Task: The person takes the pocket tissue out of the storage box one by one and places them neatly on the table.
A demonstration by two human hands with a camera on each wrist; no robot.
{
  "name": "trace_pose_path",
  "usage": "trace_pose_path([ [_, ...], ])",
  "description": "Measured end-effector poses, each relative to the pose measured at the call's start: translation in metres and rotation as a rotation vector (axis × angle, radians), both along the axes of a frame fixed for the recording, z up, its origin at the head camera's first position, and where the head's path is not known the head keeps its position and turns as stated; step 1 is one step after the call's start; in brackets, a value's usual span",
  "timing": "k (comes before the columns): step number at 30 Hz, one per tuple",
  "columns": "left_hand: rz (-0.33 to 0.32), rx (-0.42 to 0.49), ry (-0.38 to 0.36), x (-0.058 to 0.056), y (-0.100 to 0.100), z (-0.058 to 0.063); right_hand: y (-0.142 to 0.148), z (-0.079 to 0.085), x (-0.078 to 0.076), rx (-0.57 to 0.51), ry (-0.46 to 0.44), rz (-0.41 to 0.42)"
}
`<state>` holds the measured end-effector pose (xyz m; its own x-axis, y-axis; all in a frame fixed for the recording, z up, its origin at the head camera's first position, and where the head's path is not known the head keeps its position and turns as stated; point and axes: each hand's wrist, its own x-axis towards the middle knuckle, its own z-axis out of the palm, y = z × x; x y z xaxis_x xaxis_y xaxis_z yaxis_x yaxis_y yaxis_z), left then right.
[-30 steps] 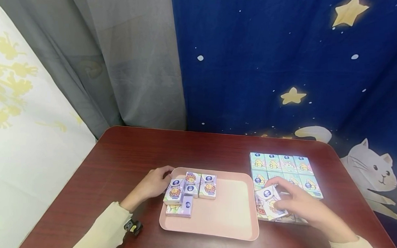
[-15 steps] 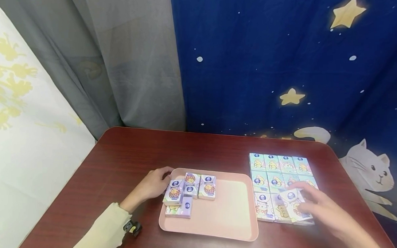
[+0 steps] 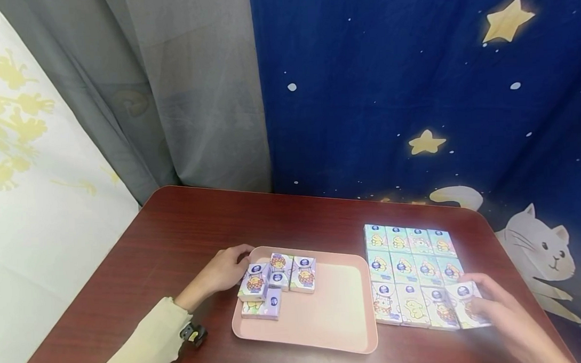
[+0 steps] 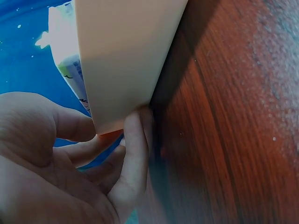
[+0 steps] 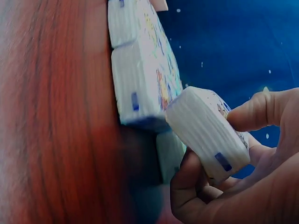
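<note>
My right hand (image 3: pixel 501 307) pinches a white tissue pack (image 5: pixel 210 133) between thumb and fingers. It holds the pack at the right end of the front row of packs. In the right wrist view this pack is tilted, close beside its neighbour (image 5: pixel 140 88). On the left, my left hand (image 3: pixel 229 266) grips the pink tray (image 3: pixel 329 329) by its far left corner. The left wrist view shows the thumb (image 4: pixel 74 125) at the tray's rim and fingers against its side. Several tissue packs lie in the tray's left part, one pack (image 3: pixel 254 282) resting on top of others.
Rows of green tissue packs (image 3: pixel 403 265) lie behind the front row of white ones, right of the tray. Everything stands on a dark red wooden table (image 3: pixel 191 222). A blue curtain (image 3: pixel 345 94) and a grey curtain (image 3: pixel 206 99) hang behind it.
My right hand has carried the tissue pack rightward, from near the tray's right edge, across the front row to its right end. The left hand and tray have stayed in place.
</note>
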<state>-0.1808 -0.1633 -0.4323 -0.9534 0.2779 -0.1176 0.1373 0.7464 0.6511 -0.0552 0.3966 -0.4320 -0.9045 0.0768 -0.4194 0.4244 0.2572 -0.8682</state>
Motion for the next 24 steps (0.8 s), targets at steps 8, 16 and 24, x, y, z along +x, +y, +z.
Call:
trace_pose_path([
  [8,0.001,-0.005,0.004,-0.001,0.0,-0.003,0.006,-0.006,0.003,0.111,-0.056,0.017],
  [16,0.006,-0.012,-0.004,-0.001,0.001,-0.001,0.012,-0.015,0.006,0.289,-0.029,0.057],
  [24,0.006,-0.013,-0.009,-0.002,0.0,-0.002,0.02,-0.015,0.008,0.559,-0.005,0.153],
])
